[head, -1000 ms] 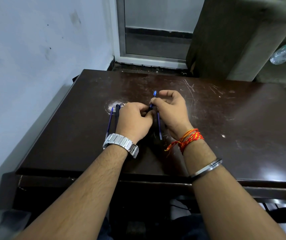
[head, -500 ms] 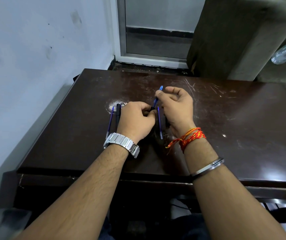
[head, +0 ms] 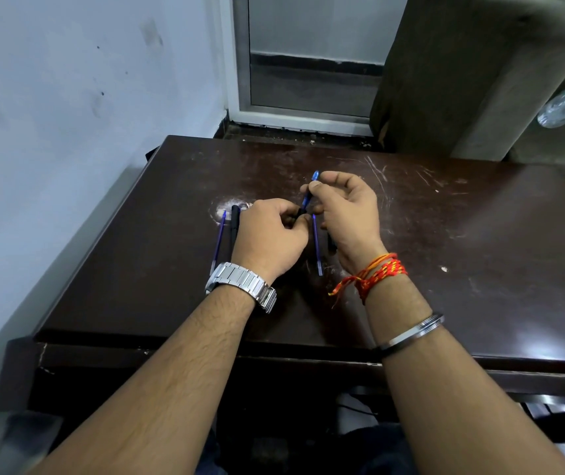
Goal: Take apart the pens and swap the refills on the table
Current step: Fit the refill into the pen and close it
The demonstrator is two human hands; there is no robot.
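My left hand (head: 269,234) is closed around a dark pen barrel (head: 299,212), most of it hidden in the fist. My right hand (head: 346,209) pinches a blue refill (head: 308,195) whose blue end (head: 315,175) points up and away; its lower end sits at the barrel's mouth. Between my hands a second blue refill (head: 316,246) lies on the dark wooden table (head: 158,255). Left of my left hand lie a third blue refill (head: 218,240) and a black pen barrel (head: 234,225), side by side. Another dark pen part (head: 331,244) shows partly under my right wrist.
A pale wall (head: 68,114) runs along the table's left edge. Behind the table are a door frame (head: 236,80) and a brown upholstered seat (head: 462,70). A clear plastic bottle (head: 561,107) lies at the far right. The tabletop has a white scuffed spot (head: 231,204).
My right hand has drawn the blue refill farther up and away from the barrel in my left hand. The parts lying on the table have not moved.
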